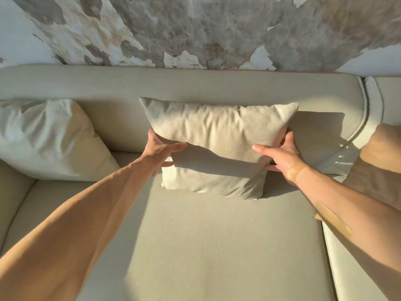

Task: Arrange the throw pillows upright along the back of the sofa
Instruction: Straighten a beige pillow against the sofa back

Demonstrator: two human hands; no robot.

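Observation:
A beige throw pillow [217, 135] stands upright against the sofa back [195, 88], its lower edge on the seat cushion [206, 235]. My left hand [159, 152] grips its left edge, thumb across the front. My right hand [282, 154] grips its right edge the same way. A second, paler pillow [47, 137] leans upright against the back at the far left. A tan pillow [382, 164] shows partly at the right edge.
The beige sofa continues to the right past a piped seam [366, 109] into another section [355, 257]. A wall with peeling paint [195, 29] rises directly behind the sofa back. Bright sunlight and arm shadows fall across the cushions.

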